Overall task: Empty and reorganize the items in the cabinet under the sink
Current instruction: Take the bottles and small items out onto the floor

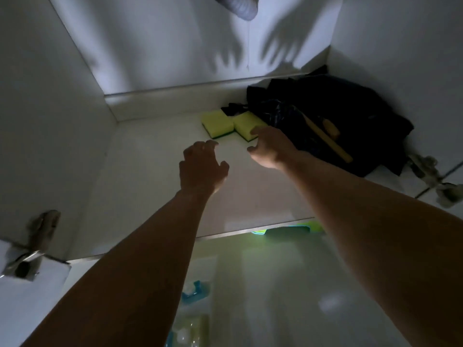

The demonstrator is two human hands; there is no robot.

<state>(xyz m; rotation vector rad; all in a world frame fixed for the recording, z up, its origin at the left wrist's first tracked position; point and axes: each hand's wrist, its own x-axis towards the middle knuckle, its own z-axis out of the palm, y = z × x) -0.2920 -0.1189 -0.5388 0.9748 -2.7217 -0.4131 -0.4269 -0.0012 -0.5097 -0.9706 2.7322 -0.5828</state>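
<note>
1. The cabinet is a white box, dim inside; its floor panel carries all the items left in it, grouped at the far right.
2. A dark cloth bundle fills the far right corner. A wooden-handled tool lies across it, long axis running from far left to near right.
3. My right hand hovers beside the bundle, fingers loosely curled and holding nothing, tips just over the near edge of the right sponge.
4. My left hand is also empty, fingers relaxed, nearer and to the left.
5. The left sponge lies beside the right one; both are yellow with green undersides.
6. Judgement: the sponges lie directly beyond both hands. The right hand is nearer, almost touching its sponge; the left must reach farther.
</note>
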